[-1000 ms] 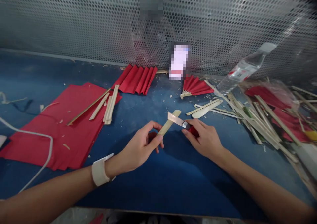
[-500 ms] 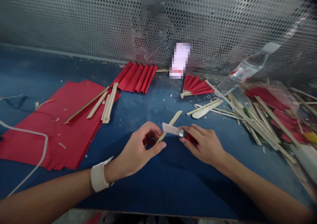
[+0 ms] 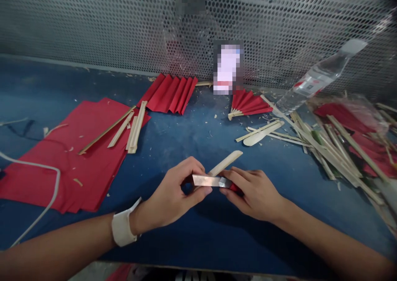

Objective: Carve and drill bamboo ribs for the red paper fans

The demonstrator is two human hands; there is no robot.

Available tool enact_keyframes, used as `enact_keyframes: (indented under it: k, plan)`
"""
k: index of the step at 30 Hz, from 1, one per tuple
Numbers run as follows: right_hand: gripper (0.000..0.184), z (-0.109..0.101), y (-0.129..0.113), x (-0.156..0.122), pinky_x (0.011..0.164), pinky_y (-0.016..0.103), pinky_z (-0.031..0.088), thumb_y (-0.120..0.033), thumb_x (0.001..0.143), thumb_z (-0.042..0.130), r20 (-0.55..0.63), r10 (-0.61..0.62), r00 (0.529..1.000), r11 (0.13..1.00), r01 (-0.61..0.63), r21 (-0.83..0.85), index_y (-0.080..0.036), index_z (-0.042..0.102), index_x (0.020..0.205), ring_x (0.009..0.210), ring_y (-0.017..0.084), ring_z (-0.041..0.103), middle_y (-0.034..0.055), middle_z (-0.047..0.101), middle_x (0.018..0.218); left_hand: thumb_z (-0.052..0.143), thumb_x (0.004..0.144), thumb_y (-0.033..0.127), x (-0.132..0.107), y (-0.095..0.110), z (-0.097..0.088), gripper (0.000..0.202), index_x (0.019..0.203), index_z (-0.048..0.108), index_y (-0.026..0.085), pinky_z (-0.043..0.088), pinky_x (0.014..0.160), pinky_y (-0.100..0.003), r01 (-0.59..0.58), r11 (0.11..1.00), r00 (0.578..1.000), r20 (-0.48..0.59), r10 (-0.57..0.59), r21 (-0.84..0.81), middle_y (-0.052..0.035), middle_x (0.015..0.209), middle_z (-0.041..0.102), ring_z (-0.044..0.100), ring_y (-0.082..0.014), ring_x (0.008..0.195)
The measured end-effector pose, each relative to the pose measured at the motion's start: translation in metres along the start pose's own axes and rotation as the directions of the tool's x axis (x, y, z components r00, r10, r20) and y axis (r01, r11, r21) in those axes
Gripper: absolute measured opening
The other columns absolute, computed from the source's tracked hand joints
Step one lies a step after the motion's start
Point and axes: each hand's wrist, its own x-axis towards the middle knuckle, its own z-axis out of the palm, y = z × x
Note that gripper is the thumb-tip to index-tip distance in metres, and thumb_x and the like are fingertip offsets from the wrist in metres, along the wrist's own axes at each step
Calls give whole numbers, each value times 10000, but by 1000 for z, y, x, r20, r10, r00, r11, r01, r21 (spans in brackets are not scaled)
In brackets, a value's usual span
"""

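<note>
Two bare hands work close together above the bench (image 3: 198, 239); the left hand (image 3: 178, 194) is closed in a pinch, thumb against fingers, on the lower end of a bamboo strip (image 3: 227, 162), which slants up and away to the right; the right hand (image 3: 256, 192) is wrapped around the red handle of a utility knife (image 3: 221, 182), whose blade (image 3: 203, 180) points left across the strip and hides part of it beside the left thumb; whether the edge touches the strip I cannot tell; a pale band (image 3: 125, 228) circles the left wrist.

Just beyond the hands lie a few loose slats and a round-ended bamboo slat (image 3: 260, 135); behind these sits a small red folding fan (image 3: 250, 103), near a lit screen (image 3: 228, 66), blurred into blocks; to its left lies a pleated red sheet (image 3: 173, 94).

Further left, flat red sheets (image 3: 62, 161) overlap, several sticks (image 3: 137, 126) resting on them; a white cable (image 3: 57, 181) curves over their near-left part; on the right, a heap of bamboo pieces (image 3: 341, 146) crowds the bench beside a tilted plastic bottle (image 3: 321, 78); a perforated metal panel (image 3: 93, 28) closes off the back.
</note>
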Motion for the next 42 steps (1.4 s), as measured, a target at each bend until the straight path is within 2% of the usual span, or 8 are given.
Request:
enact_keyframes:
  k: [9, 20, 27, 30, 33, 35, 37, 42]
  plan:
    - [236, -1, -3, 2, 574, 239, 428, -310, 1118, 410, 25, 13, 1000, 999, -14, 47, -158, 590, 1132, 669, 72, 670, 2, 709, 883, 706, 961, 249, 0, 3, 0, 159, 883, 580, 194, 461, 660, -240, 77, 997, 996, 46, -76, -15, 2, 897, 593, 561, -116, 760]
    - [211, -3, -6, 4, 554, 218, 452, -313, 1116, 424, 35, 89, 995, 996, -89, 19, -187, 591, 1092, 634, 69, 680, -31, 738, 917, 612, 984, 219, 1, 8, 0, 99, 901, 567, 188, 448, 654, -240, 146, 988, 989, 35, -145, -40, 20, 859, 527, 502, -103, 719]
    - [267, -2, -10, 2, 500, 218, 375, -336, 1111, 440, 24, 166, 986, 986, -166, 7, -174, 614, 987, 517, 67, 599, -30, 684, 747, 615, 985, 249, 0, 9, 1, 131, 892, 543, 191, 454, 634, -239, 167, 984, 986, 2, -168, -66, 16, 853, 531, 504, -102, 705]
    - [362, -7, 6, 1, 483, 213, 345, -394, 1113, 433, -28, 313, 949, 950, -313, -9, -161, 596, 890, 453, 71, 542, -33, 584, 588, 629, 956, 220, -4, 12, 4, 112, 889, 545, 190, 472, 643, -239, 137, 986, 990, -15, -139, -94, 5, 877, 558, 526, -99, 708]
    - [432, -13, 28, -2, 495, 211, 369, -488, 1102, 430, -74, 501, 862, 865, -501, 21, -157, 670, 963, 463, 79, 554, -16, 608, 606, 649, 937, 227, -8, 17, 6, 121, 875, 552, 190, 478, 640, -240, 170, 976, 985, 29, -168, -134, 4, 847, 573, 533, -100, 694]
    - [440, -14, 36, -4, 515, 201, 393, -502, 1100, 428, -94, 550, 830, 835, -546, 67, -163, 699, 1027, 481, 68, 562, -18, 617, 630, 663, 938, 253, -9, 18, 7, 127, 886, 569, 185, 473, 631, -242, 209, 966, 978, 37, -205, -154, -1, 838, 587, 535, -102, 690]
    - [402, -14, 36, -5, 523, 185, 399, -469, 1104, 438, -119, 521, 845, 854, -515, 78, -168, 699, 1057, 477, 47, 547, -34, 601, 626, 678, 934, 269, -7, 16, 6, 139, 899, 577, 181, 468, 624, -245, 229, 959, 973, 13, -230, -164, -3, 835, 592, 534, -102, 687]
    - [292, -9, 20, -5, 498, 165, 379, -364, 1103, 473, -146, 295, 944, 953, -301, -20, -154, 663, 1029, 458, 26, 515, -52, 591, 620, 687, 944, 307, -3, 9, 2, 175, 957, 560, 188, 480, 601, -251, 301, 929, 948, -38, -316, -215, 13, 823, 588, 536, -97, 656]
